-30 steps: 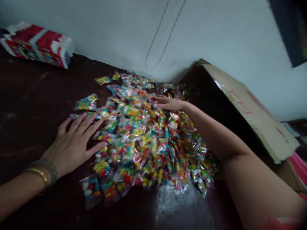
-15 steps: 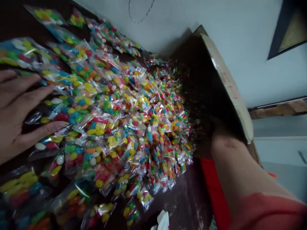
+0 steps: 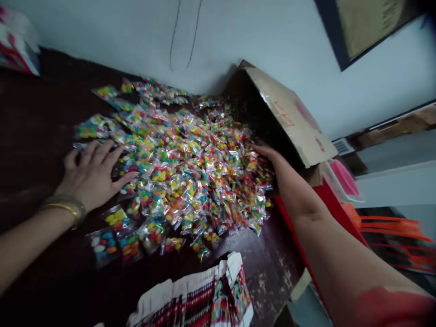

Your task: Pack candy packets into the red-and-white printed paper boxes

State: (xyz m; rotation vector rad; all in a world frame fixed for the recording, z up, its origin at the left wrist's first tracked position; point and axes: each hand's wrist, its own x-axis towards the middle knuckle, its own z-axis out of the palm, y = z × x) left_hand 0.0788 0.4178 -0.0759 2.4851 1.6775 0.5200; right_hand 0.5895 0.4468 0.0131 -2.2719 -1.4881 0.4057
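Packets (image 3: pixel 177 170) reach the worktop (image 3: pixel 30 122)'s far edge, my left hand (image 3: pixel 91 179) splayed by them, my right hand (image 3: pixel 268 152) among them, grip unclear.

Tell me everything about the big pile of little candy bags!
The pile is many small, clear, shiny bags, plastic-looking, holding candy-like ovals in mixed yellow, red, blue, green, orange and white. They overlap in a wide heap on the dark table, reaching the open mouth of the cardboard box. The left hand lies spread at its left edge; the right hand, partly hidden, is at the box end.
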